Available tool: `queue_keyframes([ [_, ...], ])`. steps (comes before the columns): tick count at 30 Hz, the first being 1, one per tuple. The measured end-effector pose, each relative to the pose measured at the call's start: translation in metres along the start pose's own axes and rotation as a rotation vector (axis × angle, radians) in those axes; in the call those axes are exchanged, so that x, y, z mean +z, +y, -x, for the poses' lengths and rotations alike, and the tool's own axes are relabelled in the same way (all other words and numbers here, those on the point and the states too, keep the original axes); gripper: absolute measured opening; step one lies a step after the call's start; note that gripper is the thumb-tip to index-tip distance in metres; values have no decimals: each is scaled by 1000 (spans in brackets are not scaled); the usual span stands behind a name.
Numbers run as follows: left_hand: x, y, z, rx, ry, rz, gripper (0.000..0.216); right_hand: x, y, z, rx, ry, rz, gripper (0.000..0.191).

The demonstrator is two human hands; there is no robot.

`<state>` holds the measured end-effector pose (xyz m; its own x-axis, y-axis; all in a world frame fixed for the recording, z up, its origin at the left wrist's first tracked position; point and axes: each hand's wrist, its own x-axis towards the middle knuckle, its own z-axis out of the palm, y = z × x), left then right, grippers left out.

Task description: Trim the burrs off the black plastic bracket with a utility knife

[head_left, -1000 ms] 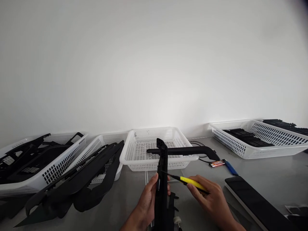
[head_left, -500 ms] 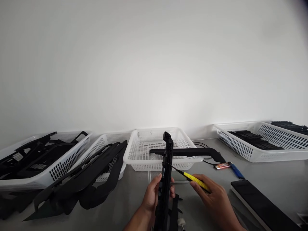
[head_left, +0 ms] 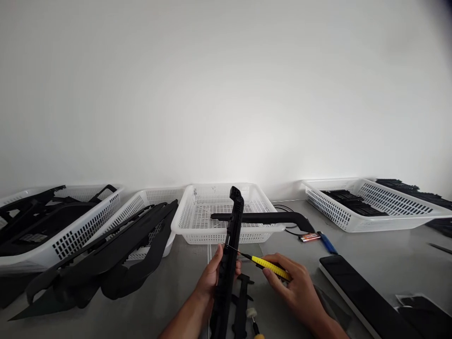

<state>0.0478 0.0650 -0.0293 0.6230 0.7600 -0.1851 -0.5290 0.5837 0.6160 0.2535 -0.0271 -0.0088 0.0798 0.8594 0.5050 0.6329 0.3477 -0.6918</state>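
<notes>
On table (head_left: 183, 282) — four white baskets (head_left: 219, 214)

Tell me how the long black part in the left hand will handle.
Probably stiff: the black part stands straight above the left hand without sagging. Likely light, since one hand holds it up. Tall and narrow, it may tip if released.

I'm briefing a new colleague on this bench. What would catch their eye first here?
In the foreground, the left hand holds a long black plastic part upright while the right hand sets a yellow-handled knife against it. Behind them a row of white baskets lines the wall, the left ones heaped with black trim pieces.
</notes>
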Motion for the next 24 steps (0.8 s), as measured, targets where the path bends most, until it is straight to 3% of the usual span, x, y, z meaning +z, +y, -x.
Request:
queue_keyframes([
  [9,21,5,16,35,-20,49,52,1,8,-4,123,76,45,43],
  [14,11,0,15,4,29,-51,35,-1,2,-3,86,119,52,41],
  [18,8,0,13,-41,4,-103,40,-1,3,-3,72,127,54,38],
  [24,24,-2,15,15,-15,-180,59,0,6,-4,132,155,69,43],
])
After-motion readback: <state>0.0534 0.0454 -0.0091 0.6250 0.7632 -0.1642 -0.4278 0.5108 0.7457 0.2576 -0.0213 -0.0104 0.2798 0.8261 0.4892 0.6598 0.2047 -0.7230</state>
